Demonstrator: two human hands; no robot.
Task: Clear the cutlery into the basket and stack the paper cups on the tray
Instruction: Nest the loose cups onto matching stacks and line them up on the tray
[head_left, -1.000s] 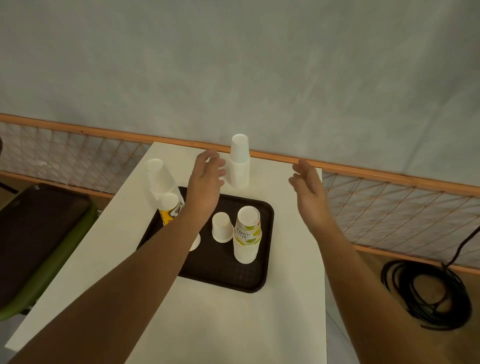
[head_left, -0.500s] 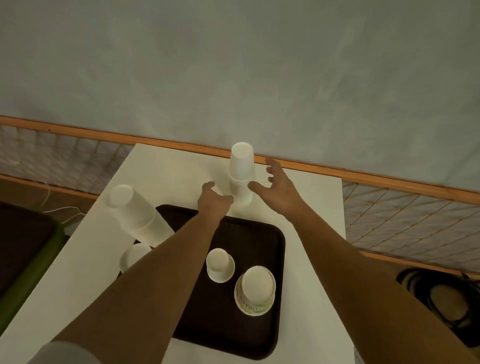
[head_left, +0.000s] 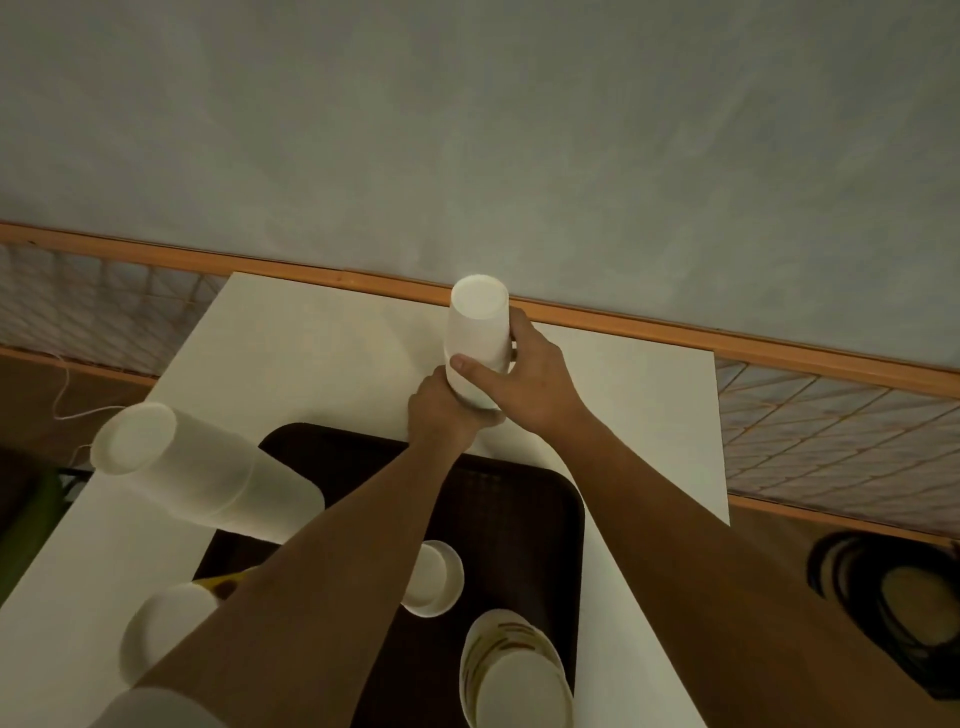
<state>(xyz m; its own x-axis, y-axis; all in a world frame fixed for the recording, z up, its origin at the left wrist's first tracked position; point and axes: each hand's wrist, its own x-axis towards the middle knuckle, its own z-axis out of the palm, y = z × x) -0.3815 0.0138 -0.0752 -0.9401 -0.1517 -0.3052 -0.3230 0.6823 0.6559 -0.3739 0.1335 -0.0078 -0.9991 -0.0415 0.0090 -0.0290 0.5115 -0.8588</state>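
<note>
cups (head_left: 477, 332): upturned stack on tabletop (head_left: 322, 353), beyond tray (head_left: 519, 483).
left grip (head_left: 441, 415): curled round its base.
right grip (head_left: 535, 379): wrapped round its middle.

A white table (head_left: 322, 353) reaches to a wooden rail (head_left: 675, 335) along the wall, its far edge just beside the rail. A dark brown tray (head_left: 498, 499) lies flat on it, middle to near side, with bare tabletop to its left, right and far sides. Past the tray, near the far edge, a white cup stack (head_left: 478, 332) stands upside down, its foot covered. At the tray's far left corner rises a tall cup stack (head_left: 208, 478); whether its foot is on the tray or the table cannot be told.
</note>
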